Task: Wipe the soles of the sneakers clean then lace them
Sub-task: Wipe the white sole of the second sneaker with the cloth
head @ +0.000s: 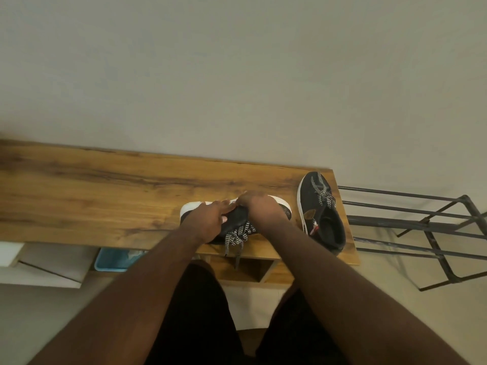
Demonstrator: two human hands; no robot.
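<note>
On a long wood-grain tabletop, a person's left hand clamps a black white-soled sneaker steady while the right hand, fingers closed, apparently works its checkered laces; right of it, the second black sneaker waits.

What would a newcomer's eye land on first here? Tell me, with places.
First, both bare hands, left hand and right hand, working on a black sneaker with a white sole at the wooden table's near edge, its zigzag laces dangling over. Then the second sneaker, upright at the table's right end, beside a dark metal rack.
</note>
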